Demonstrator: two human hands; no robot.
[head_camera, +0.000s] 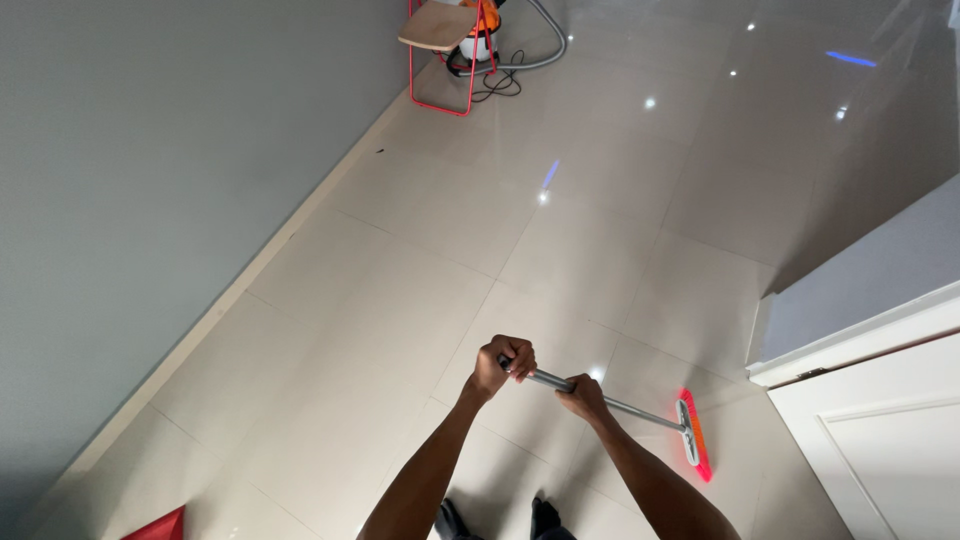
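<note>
Broom (640, 410) slants down to the tiled floor (560, 230), its red head just beside the white door (880, 440). Left hand (503, 365) wraps the handle's top in a closed grip; right hand (585, 397) clasps lower, seemingly mid-sweep.

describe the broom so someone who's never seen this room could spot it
On the glossy cream tiled floor, look near the white door at lower right. The broom lies below it, its grey handle gripped by both hands, left hand and right hand. Its bright red-orange bristle head is unique.
</note>
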